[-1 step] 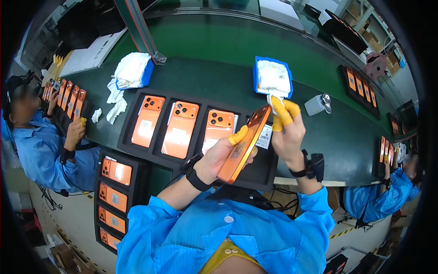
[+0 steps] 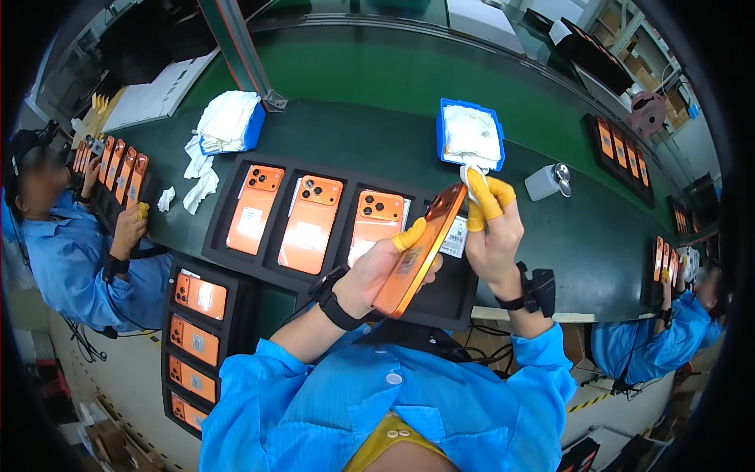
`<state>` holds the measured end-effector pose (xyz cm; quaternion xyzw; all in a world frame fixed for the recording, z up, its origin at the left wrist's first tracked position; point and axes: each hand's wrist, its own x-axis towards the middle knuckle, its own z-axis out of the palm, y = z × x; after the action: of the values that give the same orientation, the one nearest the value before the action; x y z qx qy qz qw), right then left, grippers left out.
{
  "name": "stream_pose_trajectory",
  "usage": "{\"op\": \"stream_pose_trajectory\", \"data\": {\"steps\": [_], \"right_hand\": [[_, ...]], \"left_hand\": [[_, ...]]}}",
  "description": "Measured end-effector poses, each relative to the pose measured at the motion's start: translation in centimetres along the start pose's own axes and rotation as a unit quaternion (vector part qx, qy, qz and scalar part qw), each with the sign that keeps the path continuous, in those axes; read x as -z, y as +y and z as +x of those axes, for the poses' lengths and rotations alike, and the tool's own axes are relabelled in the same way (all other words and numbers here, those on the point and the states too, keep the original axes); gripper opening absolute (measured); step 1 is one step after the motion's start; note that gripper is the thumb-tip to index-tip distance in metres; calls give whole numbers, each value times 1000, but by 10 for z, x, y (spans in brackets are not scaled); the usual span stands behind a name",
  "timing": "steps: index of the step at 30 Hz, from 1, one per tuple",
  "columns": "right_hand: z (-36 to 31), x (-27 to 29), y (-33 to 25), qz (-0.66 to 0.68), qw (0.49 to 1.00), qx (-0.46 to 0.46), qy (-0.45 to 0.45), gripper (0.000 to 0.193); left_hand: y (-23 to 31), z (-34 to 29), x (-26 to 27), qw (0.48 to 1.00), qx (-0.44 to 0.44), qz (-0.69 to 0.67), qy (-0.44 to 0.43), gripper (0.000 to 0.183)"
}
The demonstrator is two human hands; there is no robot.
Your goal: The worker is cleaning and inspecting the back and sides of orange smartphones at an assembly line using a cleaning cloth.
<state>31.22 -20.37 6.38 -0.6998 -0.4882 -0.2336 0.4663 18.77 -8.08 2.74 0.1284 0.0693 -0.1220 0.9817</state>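
My left hand [image 2: 376,271], with a yellow finger cot on its thumb, grips an orange phone [image 2: 415,263] tilted over the black tray. The phone's camera end points up and away to the right. Yellow cots also cover fingertips of my right hand [image 2: 495,228], which pinches a white cloth [image 2: 465,176] against the phone's upper right edge. Under my hands, the black tray [image 2: 269,266] holds three orange phones, camera bumps up, one of them being the middle phone [image 2: 311,224]. A white label card [image 2: 454,236] lies in the tray's right-hand slot, partly covered by the held phone.
Two blue bins of white cloths, a left bin [image 2: 255,126] and a right bin [image 2: 447,149], stand beyond the tray. A silver-topped white bottle [image 2: 543,182] is at right. Another phone tray [image 2: 233,334] sits at lower left. Co-workers sit at both sides.
My right hand has shifted slightly left and downward with the cloth, closer along the phone's edge. The phone and my left hand have barely moved.
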Motion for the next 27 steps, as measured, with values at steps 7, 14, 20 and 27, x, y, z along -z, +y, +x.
{"op": "stream_pose_trajectory", "data": {"steps": [7,14,20,27], "right_hand": [[-27,4,-53,10,996,74,-53,46],[-8,13,-44,-16,979,205,-4,53],[6,10,-31,-101,982,151,41,54],[-8,-11,-53,-102,960,255,-57,43]], "left_hand": [[10,10,23,980,24,-191,-49,39],[23,10,-18,991,18,-118,61,37],[28,9,-16,979,-31,-172,-106,34],[29,1,-30,980,-114,-155,41,34]]}}
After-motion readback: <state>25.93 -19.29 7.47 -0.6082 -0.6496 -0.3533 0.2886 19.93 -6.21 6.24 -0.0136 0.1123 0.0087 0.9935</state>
